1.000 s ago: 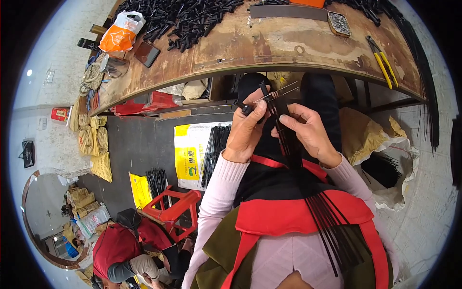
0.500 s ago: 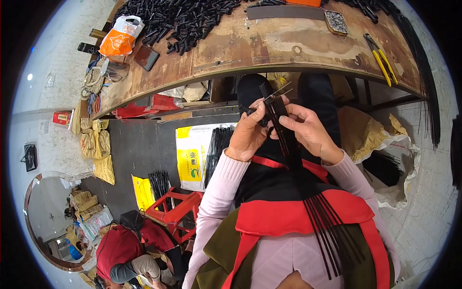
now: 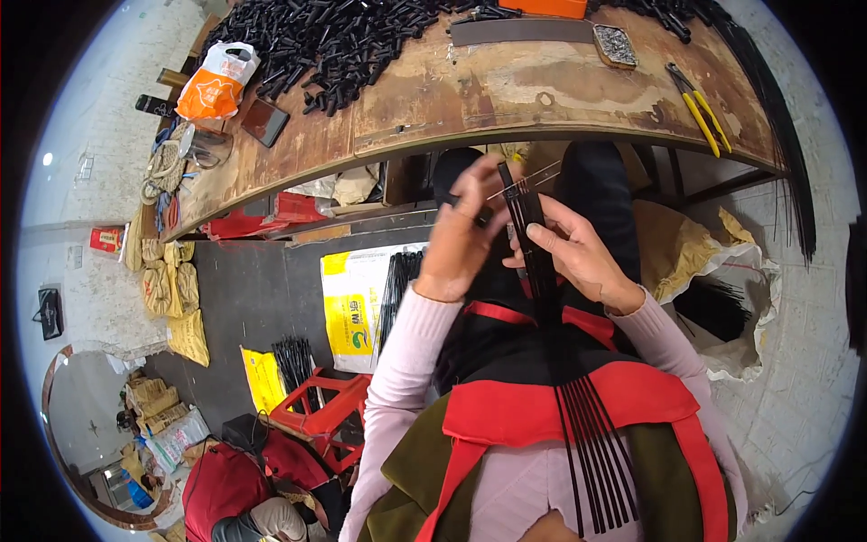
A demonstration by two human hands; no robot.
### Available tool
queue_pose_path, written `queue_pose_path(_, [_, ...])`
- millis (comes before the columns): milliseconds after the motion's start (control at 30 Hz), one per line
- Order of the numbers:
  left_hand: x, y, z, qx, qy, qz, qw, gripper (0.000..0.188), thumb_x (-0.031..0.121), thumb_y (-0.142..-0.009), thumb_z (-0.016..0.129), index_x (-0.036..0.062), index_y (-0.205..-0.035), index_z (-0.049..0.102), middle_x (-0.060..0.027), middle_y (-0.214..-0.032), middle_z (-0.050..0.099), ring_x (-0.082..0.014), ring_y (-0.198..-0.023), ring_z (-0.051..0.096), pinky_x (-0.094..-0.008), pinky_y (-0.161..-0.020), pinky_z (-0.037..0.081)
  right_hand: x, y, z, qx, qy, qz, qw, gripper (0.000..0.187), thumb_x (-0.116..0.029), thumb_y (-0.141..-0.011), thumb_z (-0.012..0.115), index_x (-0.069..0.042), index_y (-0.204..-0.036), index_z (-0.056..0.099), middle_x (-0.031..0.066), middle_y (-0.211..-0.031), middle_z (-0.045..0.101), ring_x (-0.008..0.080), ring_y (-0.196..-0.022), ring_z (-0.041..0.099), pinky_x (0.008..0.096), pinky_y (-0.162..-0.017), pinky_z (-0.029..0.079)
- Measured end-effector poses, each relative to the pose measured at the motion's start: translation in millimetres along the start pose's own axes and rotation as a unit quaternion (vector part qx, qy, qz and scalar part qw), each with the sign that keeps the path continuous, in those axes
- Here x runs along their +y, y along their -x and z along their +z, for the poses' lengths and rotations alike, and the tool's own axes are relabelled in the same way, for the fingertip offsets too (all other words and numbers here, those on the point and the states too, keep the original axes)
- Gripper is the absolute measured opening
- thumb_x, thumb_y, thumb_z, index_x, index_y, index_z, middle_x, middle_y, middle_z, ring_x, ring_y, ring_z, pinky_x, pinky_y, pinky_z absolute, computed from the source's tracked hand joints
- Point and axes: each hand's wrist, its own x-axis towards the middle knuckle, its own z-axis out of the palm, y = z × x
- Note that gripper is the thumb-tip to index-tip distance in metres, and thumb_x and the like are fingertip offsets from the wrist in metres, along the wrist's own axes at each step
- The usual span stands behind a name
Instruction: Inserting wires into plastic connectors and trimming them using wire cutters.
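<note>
My right hand [image 3: 582,257] is closed around a bundle of thin black ribs [image 3: 540,271], thumb pressed on its front. These look like umbrella ribs. Their upper ends stand above the fingers, and their long lower ends fan over my lap and apron [image 3: 506,415]. Thin wire [image 3: 542,173] sticks out sideways near the bundle's top. My left hand [image 3: 456,239] is just left of the bundle, its upper fingers blurred by motion. A small black tube-like part [image 3: 485,217] shows at its curled fingers, partly hidden.
A wooden table [image 3: 433,99] ahead bears a heap of black parts [image 3: 334,41], a small tray [image 3: 614,45] and yellow-handled pliers [image 3: 700,108]. More black ribs [image 3: 786,126] hang off its right end. A red stool [image 3: 325,406] and another person [image 3: 226,488] are at lower left.
My left hand has pulled slightly away from the bundle's top, its fingers lifting. The right hand keeps its grip, and the rib ends on my lap have swung left and closer together.
</note>
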Motion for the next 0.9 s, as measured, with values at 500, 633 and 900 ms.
queue_pose_path(500, [45.2, -31.8, 9.1, -0.206, 0.029, -0.118, 0.971, 0.052, 0.035, -0.099, 0.057, 0.0032, -0.139, 0.048, -0.0121, -0.120, 0.066, -0.0213, -0.113, 0.061, -0.0339, -0.096, 0.049, -3.2, 12.1, 5.9, 0.001, 0.034, 0.007, 0.999, 0.036, -0.009, -0.101, 0.049, -0.002, -0.136, 0.044, 0.0061, -0.105, 0.057, 0.0151, -0.095, 0.060, 0.0438, -0.090, 0.057])
queue_pose_path(633, [29.6, -28.2, -1.2, -0.080, -0.140, -0.034, 0.986, 0.048, 0.024, -0.092, 0.069, 0.0031, -0.131, 0.051, -0.0114, -0.112, 0.068, -0.0192, -0.107, 0.064, -0.0323, -0.096, 0.049, -4.8, 13.2, -1.2, 0.000, 0.014, 0.004, 1.000, 0.037, -0.010, -0.101, 0.050, -0.003, -0.137, 0.044, 0.0054, -0.106, 0.057, 0.0153, -0.096, 0.060, 0.0441, -0.090, 0.057])
queue_pose_path(900, [28.8, -12.4, 20.8, -0.056, -0.107, -0.023, 0.992, 0.042, 0.024, -0.095, 0.065, 0.0033, -0.129, 0.054, -0.0069, -0.104, 0.068, -0.0174, -0.099, 0.065, -0.0319, -0.095, 0.048, -4.6, 23.5, -4.4, 0.005, 0.015, 0.001, 1.000, 0.041, -0.012, -0.101, 0.052, -0.003, -0.140, 0.042, 0.0051, -0.103, 0.057, 0.0150, -0.093, 0.060, 0.0438, -0.091, 0.057])
